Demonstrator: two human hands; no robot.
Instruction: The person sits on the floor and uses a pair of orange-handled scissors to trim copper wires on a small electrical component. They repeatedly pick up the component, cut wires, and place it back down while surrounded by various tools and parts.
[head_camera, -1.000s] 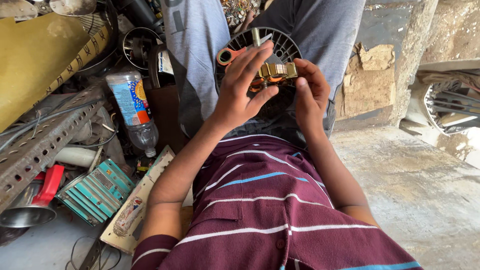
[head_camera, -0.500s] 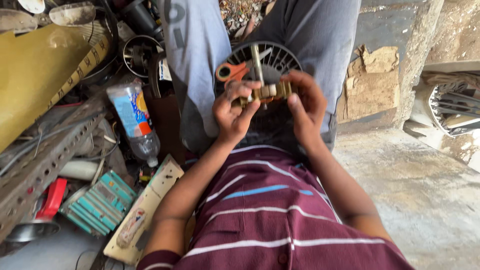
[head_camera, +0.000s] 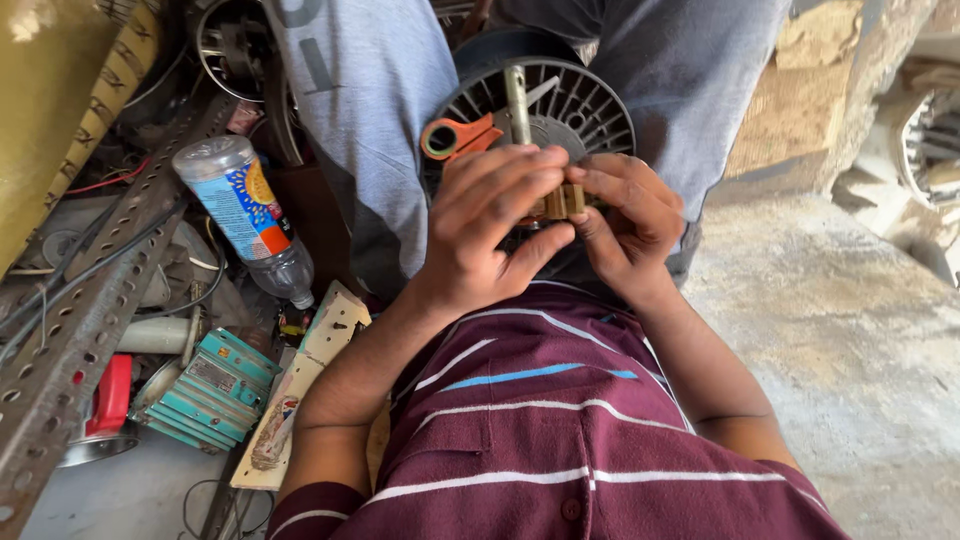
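Note:
My left hand (head_camera: 490, 230) and my right hand (head_camera: 625, 215) meet in front of me, both closed around a small brass-coloured part (head_camera: 562, 201) that shows only between the fingers. Just beyond them a round black ribbed motor housing (head_camera: 590, 95) with a metal shaft (head_camera: 517, 92) sits between my grey-trousered legs. Orange-handled scissors (head_camera: 455, 135) lie against the housing, right above my left fingers. Most of the small part is hidden by my fingers.
At left lie a plastic bottle (head_camera: 245, 215) with a blue label, a perforated metal angle bar (head_camera: 80, 330), a teal finned block (head_camera: 205, 390), a cardboard strip (head_camera: 300, 390), a red object (head_camera: 110, 395) and a yellow panel (head_camera: 50, 90). Bare concrete floor (head_camera: 850, 350) spreads to the right.
My hands have closed in tighter around the small brass part and cover more of it. The view has shifted, with hands and motor housing nearer.

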